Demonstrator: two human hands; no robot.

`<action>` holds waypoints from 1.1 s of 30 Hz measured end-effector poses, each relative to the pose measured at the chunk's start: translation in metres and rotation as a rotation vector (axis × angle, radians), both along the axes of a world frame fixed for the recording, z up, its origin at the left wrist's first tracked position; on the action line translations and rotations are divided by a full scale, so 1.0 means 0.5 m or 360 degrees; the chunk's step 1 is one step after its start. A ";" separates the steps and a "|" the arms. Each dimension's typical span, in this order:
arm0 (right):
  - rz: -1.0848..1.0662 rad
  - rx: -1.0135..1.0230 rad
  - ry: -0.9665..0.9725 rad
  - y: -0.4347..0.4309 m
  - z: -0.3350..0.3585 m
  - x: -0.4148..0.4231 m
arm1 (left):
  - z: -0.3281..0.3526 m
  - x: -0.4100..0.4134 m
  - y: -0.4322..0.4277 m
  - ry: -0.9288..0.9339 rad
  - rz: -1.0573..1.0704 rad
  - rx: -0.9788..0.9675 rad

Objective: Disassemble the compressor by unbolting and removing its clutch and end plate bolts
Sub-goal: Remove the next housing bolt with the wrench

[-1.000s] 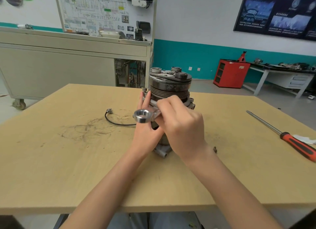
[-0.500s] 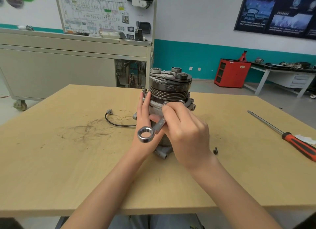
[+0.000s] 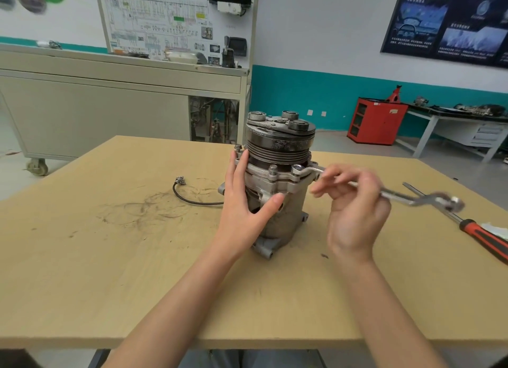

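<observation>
Between curled fingers point(image 3: 334, 175) of the right hand point(image 3: 354, 211) runs the wrench point(image 3: 398, 197), ring on the compressor point(image 3: 291, 202); the left hand point(image 3: 244, 202) braces it, fingers straight.

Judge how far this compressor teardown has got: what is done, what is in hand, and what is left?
Done: little. One small loose piece, possibly a bolt, lies on the table.
In hand: the left hand braces the compressor while the right hand holds a wrench with its ring on a flange bolt.
Left: the neighbouring bolt stands in place, and the clutch sits on top.
</observation>
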State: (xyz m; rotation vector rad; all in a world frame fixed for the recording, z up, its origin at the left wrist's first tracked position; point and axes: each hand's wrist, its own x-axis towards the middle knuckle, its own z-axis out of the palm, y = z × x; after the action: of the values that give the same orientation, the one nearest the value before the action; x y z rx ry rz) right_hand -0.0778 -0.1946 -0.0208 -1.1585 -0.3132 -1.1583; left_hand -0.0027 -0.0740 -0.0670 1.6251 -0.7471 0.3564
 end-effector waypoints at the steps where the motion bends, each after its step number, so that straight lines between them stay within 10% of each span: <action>1: 0.0181 0.0163 0.0069 -0.022 0.010 0.006 | 0.001 -0.001 0.000 0.0009 0.0000 0.0007; 7: 0.0958 0.0482 0.0627 -0.106 0.062 0.094 | 0.003 -0.003 0.003 0.0030 -0.0016 0.0018; 13: 0.0951 0.0298 0.0763 -0.124 0.083 0.087 | 0.003 -0.003 0.008 0.0036 -0.0040 0.0038; 33: -0.1513 -0.2114 0.0390 0.047 0.070 -0.061 | -0.008 0.033 0.045 0.0092 -0.0027 0.0197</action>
State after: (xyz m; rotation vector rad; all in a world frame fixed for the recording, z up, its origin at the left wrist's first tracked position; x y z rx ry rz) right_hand -0.1081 -0.1710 0.0141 -2.7962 -0.3483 -1.6066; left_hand 0.0137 -0.0515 -0.0711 1.7368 -0.7506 0.2541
